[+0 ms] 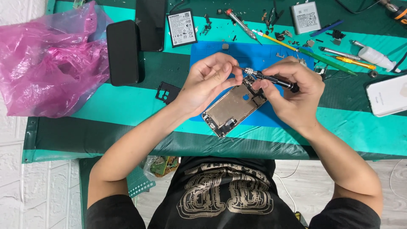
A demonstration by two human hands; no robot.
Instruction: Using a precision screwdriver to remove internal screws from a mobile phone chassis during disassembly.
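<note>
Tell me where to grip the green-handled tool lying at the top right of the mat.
Grip the green-handled tool at mid-shaft, from above. It lies flat and slanted on the mat, its yellow end up-left near small loose parts, and other tools crowd its right end, so the middle is freest.

On the table lie 2 phone batteries (182,27) (305,17), 2 black phones (123,52) (151,23), 1 white phone (389,95), 1 pink plastic bag (51,63), 1 blue mat (254,57) and 1 opened phone frame (231,108); 2 hands (207,80) (294,91) share 1 screwdriver (271,79).
</note>
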